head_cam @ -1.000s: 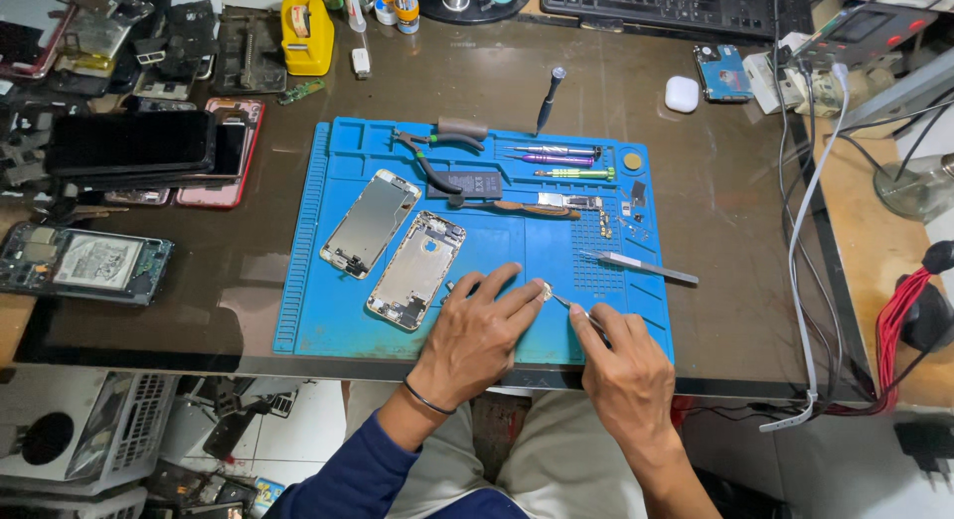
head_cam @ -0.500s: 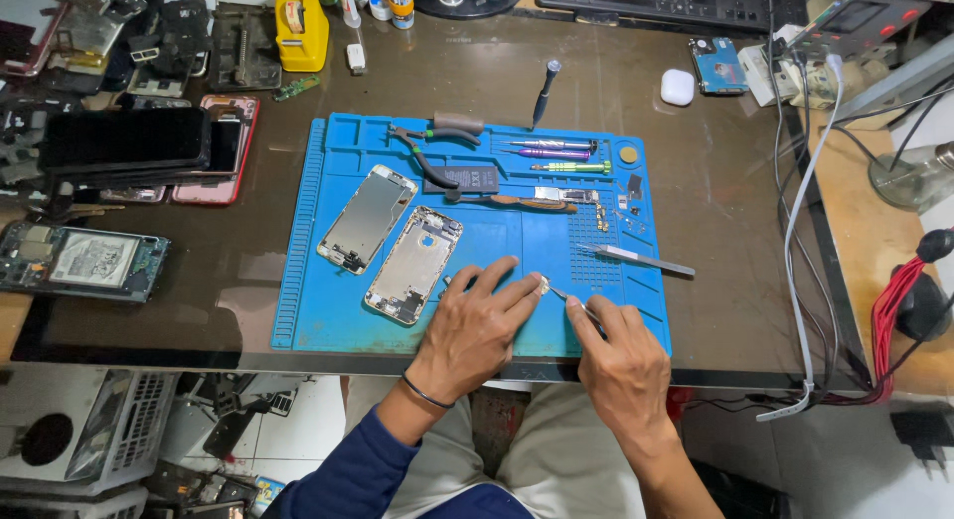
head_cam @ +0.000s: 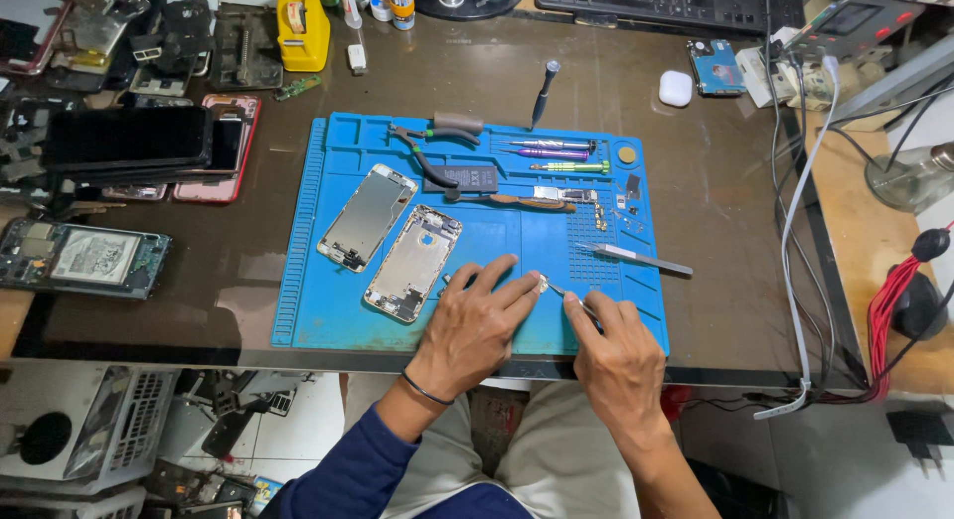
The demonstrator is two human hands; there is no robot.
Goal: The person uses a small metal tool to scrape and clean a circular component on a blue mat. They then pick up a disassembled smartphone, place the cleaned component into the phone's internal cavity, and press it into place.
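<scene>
Head view: left hand (head_cam: 477, 320) lies palm-down on blue mat (head_cam: 318, 310), fingers spread, fingertips pinning a small metal part (head_cam: 543, 283) near mat's front edge. Right hand (head_cam: 616, 355) closed round thin tweezers (head_cam: 568, 295), tip touching that part. Phone frame (head_cam: 412, 263) just left of left hand; second phone shell (head_cam: 368, 217) beside it, further left. Loose tweezers (head_cam: 636, 259) on mat to the right, pliers (head_cam: 427, 147) + screwdrivers (head_cam: 552, 153) at mat's far side. Dark tabletop (head_cam: 229, 271) under all.
</scene>
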